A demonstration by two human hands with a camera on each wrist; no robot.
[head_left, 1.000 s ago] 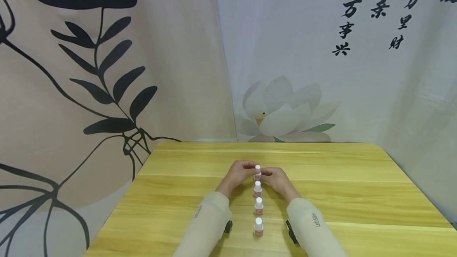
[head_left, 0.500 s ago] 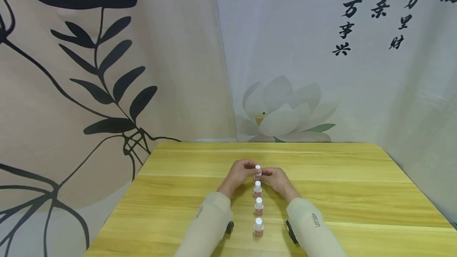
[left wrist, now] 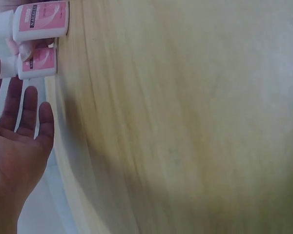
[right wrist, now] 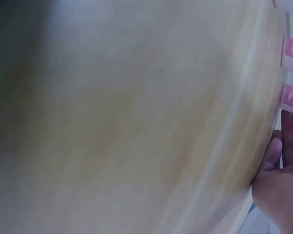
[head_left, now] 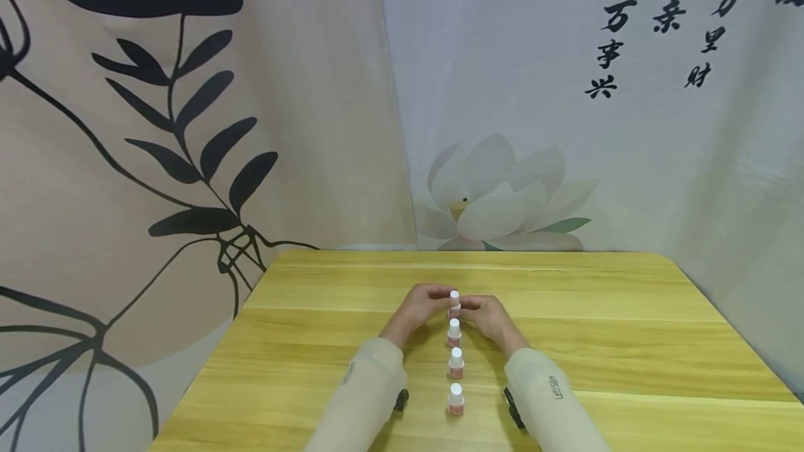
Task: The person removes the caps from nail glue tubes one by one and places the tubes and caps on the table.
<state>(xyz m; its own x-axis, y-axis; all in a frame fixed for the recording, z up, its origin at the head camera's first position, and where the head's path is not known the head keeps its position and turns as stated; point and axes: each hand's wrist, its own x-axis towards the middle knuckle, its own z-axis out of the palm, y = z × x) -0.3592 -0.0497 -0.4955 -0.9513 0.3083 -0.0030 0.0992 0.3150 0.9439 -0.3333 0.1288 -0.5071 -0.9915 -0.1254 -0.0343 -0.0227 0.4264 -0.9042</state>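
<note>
Both hands meet at the farthest of several small white-capped bottles with pink labels. My left hand (head_left: 419, 305) comes from the left, with thumb and forefinger at the white cap of that farthest bottle (head_left: 454, 312); its other fingers are spread in the left wrist view. From the right, my right hand (head_left: 490, 315) pinches the lower part of the same bottle. It stands upright on the table. Three more bottles form a row toward the person: a second bottle (head_left: 454, 335), a third bottle (head_left: 456, 364) and the nearest bottle (head_left: 456, 400), all upright and untouched.
The wooden table (head_left: 628, 347) extends to both sides of the row. A printed curtain (head_left: 314, 124) hangs behind its far edge. Pale sleeves (head_left: 361, 396) lie on either side of the bottles, with a dark wrist device (head_left: 514, 408) under the right one.
Both hands stay at the farthest bottle with barely any movement. The row of bottles stands as before; the head view has shifted very slightly.
</note>
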